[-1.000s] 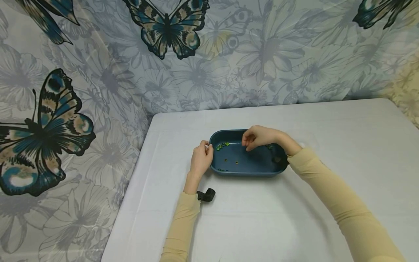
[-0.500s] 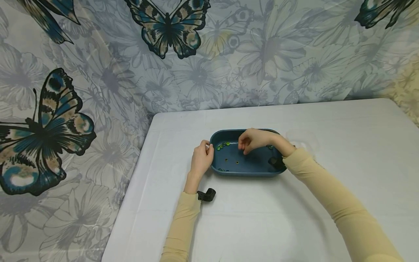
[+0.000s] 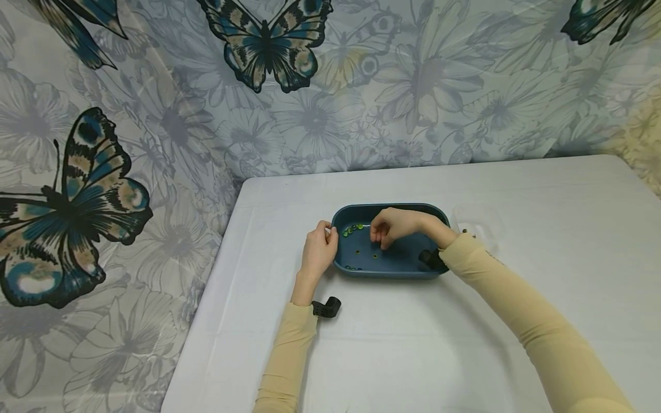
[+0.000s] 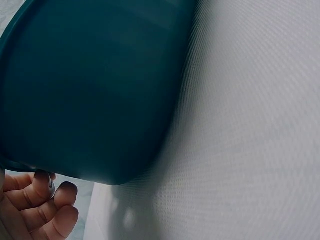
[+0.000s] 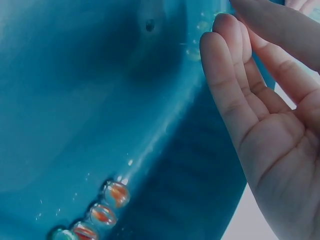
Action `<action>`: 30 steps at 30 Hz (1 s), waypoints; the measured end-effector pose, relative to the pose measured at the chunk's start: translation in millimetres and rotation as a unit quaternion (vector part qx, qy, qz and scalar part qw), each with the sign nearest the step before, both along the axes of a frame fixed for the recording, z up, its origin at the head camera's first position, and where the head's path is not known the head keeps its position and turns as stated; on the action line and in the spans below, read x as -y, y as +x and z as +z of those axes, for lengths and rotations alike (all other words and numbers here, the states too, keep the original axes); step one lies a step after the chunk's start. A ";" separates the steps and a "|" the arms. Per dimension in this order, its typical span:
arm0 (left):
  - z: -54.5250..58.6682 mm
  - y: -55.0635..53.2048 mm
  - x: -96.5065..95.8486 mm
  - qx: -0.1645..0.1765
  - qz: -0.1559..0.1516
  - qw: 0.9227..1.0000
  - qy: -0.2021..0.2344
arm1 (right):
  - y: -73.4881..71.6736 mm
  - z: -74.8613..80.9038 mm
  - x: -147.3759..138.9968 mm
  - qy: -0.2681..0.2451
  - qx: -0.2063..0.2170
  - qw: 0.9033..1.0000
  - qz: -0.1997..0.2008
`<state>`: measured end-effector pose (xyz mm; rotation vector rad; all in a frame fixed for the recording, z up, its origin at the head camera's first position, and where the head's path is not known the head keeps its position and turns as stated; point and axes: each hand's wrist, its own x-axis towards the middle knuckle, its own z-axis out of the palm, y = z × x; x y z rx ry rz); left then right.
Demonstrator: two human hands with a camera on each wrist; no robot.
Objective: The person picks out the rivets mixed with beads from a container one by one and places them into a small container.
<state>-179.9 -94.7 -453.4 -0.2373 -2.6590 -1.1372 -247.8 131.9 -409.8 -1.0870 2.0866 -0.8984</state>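
A dark blue rectangular tray (image 3: 403, 274) with rounded corners stands on the table. My left hand (image 3: 319, 250) grips its left rim; in the left wrist view, the fingers (image 4: 37, 192) curl at the rim. Green glass marbles (image 3: 353, 229) sit along the tray's back left corner, and others (image 3: 352, 268) at the front left. My right hand (image 3: 393, 226) hovers inside the tray, fingers bent and pointing down-left. In the right wrist view, orange-striped marbles (image 5: 102, 215) line the tray's edge below the hand. The thumb and index tips meet the frame's top edge, so I cannot tell what they hold.
Two small brownish round spots (image 3: 374, 256) show on the tray's floor. A clear plastic container (image 3: 484, 221) stands right of the tray, partly behind the right sleeve. Black wrist cameras (image 3: 327, 307) are worn on both wrists. The white-covered table (image 3: 392, 344) meets a butterfly-patterned cloth (image 3: 320, 126) behind.
My right hand has moved left and slightly down inside the tray, toward the green marbles. The clear container has come into view behind the sleeve. The left hand stays at the rim.
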 end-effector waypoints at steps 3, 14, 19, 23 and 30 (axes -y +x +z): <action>0.4 -0.1 0.1 0.000 -0.001 1.000 0.000 | -0.3 -1.7 1.4 -0.001 -0.001 1.000 0.005; 1.0 -0.2 0.2 0.000 -0.001 1.000 -0.003 | 2.7 -3.3 9.0 0.019 0.005 1.000 0.012; 0.7 -0.3 0.5 0.003 -0.002 1.000 -0.003 | 4.1 -4.7 11.8 0.022 0.002 0.999 0.024; 0.1 -0.6 0.6 0.005 -0.001 1.000 -0.005 | 4.4 -7.5 14.6 0.034 0.000 0.999 0.028; -0.1 -0.2 0.7 0.011 0.000 1.000 -0.004 | 4.7 -11.6 17.3 0.045 -0.009 0.998 0.038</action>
